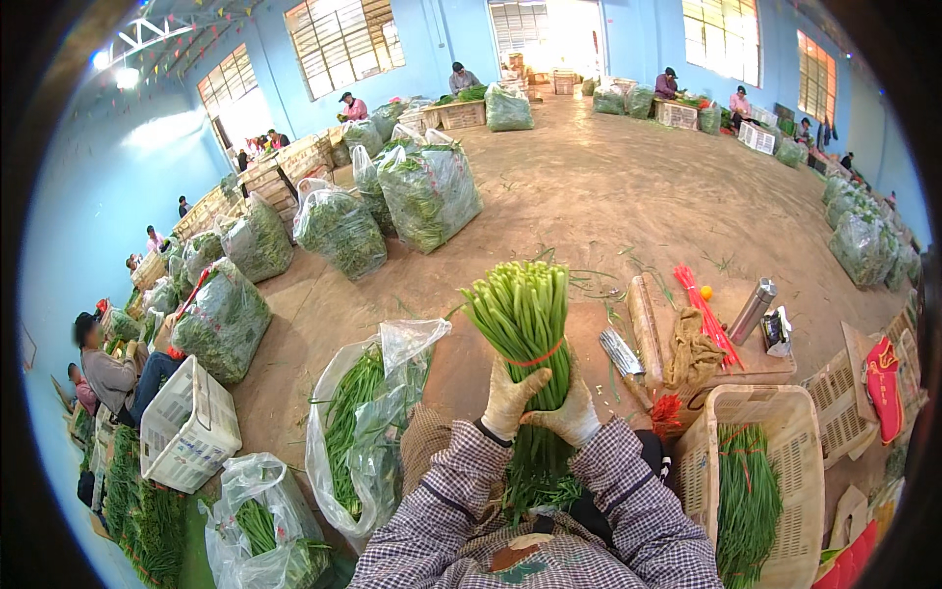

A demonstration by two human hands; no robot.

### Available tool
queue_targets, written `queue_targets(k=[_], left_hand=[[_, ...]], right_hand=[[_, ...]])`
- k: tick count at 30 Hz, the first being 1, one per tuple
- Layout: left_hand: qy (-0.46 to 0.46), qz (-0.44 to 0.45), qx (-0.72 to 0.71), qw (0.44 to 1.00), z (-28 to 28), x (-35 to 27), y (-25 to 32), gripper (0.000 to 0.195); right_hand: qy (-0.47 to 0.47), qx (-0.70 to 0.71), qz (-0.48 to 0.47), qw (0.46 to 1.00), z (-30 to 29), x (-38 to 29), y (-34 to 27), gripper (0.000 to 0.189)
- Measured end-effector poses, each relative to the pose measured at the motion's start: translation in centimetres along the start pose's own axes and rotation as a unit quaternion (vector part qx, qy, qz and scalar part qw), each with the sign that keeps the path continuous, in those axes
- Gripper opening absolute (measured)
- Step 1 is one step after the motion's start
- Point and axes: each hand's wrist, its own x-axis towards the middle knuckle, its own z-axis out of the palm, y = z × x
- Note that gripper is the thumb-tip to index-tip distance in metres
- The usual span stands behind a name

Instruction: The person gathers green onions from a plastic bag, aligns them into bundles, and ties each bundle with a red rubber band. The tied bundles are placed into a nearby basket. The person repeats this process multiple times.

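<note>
A thick bundle of green vegetable stalks (519,309) stands upright before me, its cut ends up and its leafy ends hanging over my lap. A red band (528,359) circles it. My left hand (515,396) grips the bundle from the left, just below the band. From the other side my right hand (570,414) closes around it, a little lower. Both hands wear pale, stained gloves. To the right of them, a cleaver (622,353) with a wooden handle lies on the low board (765,368), beside a long wooden block (645,331).
Red ties (703,313), a brown cloth (692,350) and a steel thermos (752,311) rest on the board. Tied bundles lie in a plastic crate (769,401) at right. Plastic bags of greens (368,420) stand at left, near a white crate (195,427). A person (110,368) sits beyond.
</note>
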Motion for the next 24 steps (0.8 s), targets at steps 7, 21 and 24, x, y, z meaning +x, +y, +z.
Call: queue_targets(k=[7,21,24], left_hand=[[-0.133,0.075,0.151,0.977,-1.6,-0.4,2.6,0.11],[0.032,-0.05,-0.036,0.998,4.1,0.9,5.6,0.053],[-0.09,-0.055,-0.003,0.994,8.7,1.7,2.9,0.062]], right_hand=[[-0.016,0.111,0.018,0.994,-2.7,-1.4,-0.5,0.106],[-0.128,0.143,0.194,0.962,-1.9,-6.0,-2.5,0.108],[-0.009,0.144,0.174,0.974,-5.8,-8.3,-4.7,0.109]])
